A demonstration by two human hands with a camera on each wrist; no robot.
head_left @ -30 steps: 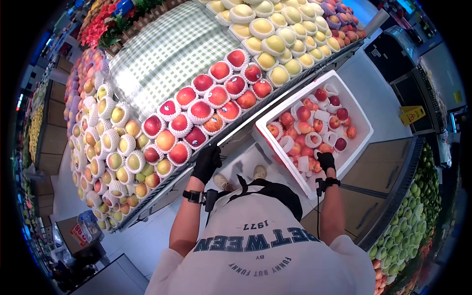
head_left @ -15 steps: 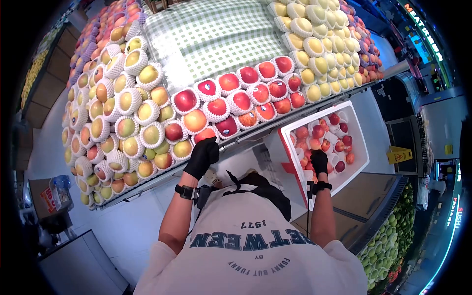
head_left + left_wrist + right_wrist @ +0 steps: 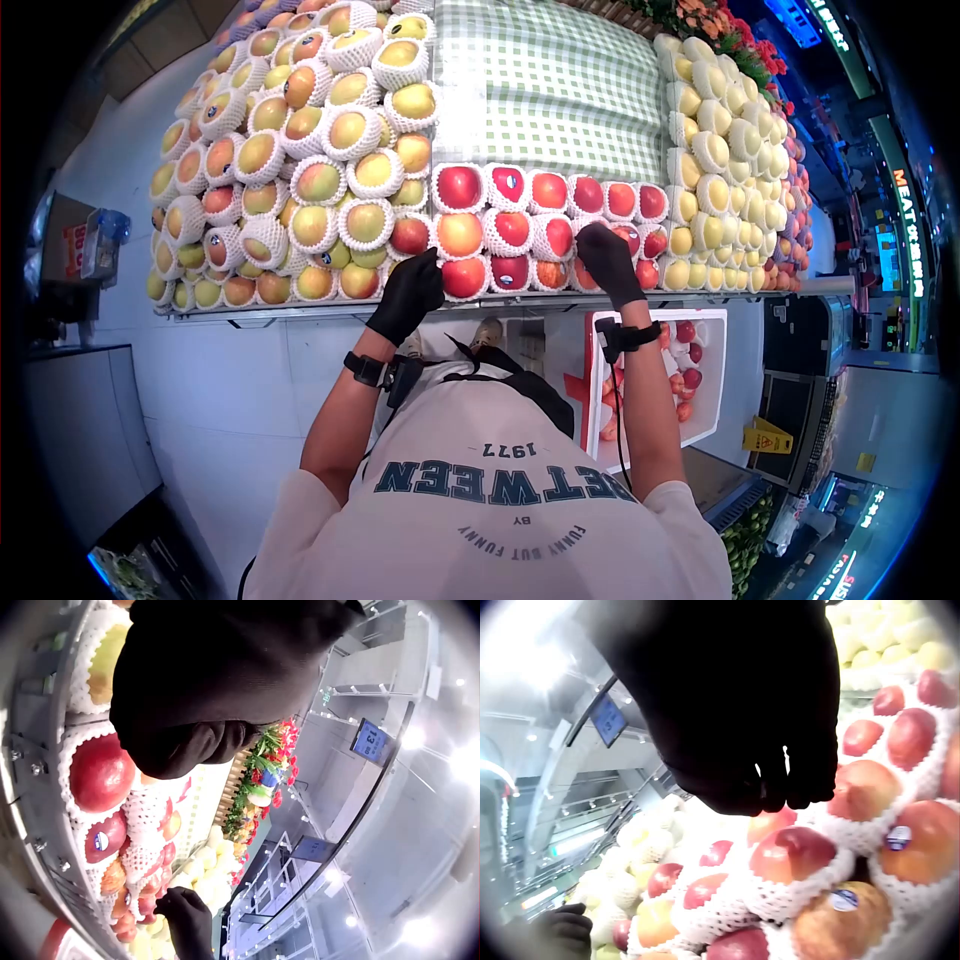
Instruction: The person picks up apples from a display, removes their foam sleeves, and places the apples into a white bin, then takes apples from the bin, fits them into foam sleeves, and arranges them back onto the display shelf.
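My right hand (image 3: 605,262), in a black glove, is over the red apples (image 3: 548,190) in the middle of the display. In the right wrist view its bent fingers (image 3: 810,776) overlap a red-orange apple (image 3: 866,791) in a white foam net. The palm side is dark and hidden, so I cannot tell whether it grips an apple. My left hand (image 3: 408,295), also black-gloved, is loosely curled at the display's front edge, beside the leftmost front-row red apple (image 3: 465,278). The left wrist view shows nothing in its fingers.
A white foam box (image 3: 722,385) of loose apples stands below the display's front edge, under my right forearm. Yellow-green apples in nets (image 3: 315,185) are heaped left, pale yellow fruit (image 3: 712,190) right. A green checked cloth (image 3: 550,90) lies behind the red apples.
My right hand has left the foam box and come up over the red apples. My left hand stays near the display's front edge. The head view has turned toward the display.
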